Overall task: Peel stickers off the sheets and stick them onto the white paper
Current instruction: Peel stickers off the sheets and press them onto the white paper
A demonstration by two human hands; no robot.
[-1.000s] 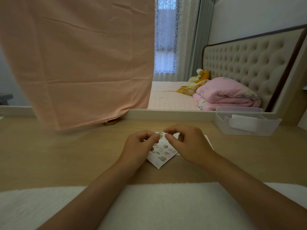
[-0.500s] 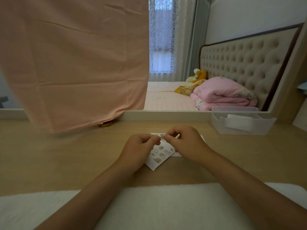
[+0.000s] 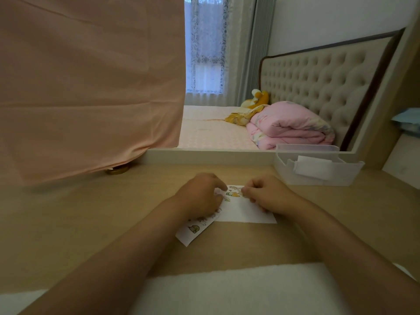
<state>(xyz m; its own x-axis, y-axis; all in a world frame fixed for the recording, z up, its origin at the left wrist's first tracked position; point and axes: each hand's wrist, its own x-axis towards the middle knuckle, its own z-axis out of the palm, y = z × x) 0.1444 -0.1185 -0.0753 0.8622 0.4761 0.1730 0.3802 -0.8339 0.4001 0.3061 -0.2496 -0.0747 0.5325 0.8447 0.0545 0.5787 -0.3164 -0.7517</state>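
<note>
My left hand [image 3: 202, 196] lies on the far end of the sticker sheet [image 3: 194, 230], whose near end pokes out under my wrist. The fingers are blurred, so I cannot tell if they grip it. My right hand [image 3: 269, 195] pinches a sticker [image 3: 236, 192] between thumb and forefinger at the far edge of the white paper [image 3: 245, 213], which lies flat on the surface [image 3: 91, 223] between my hands.

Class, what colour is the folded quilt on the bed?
The quilt is pink, seen best in the head view.
</note>
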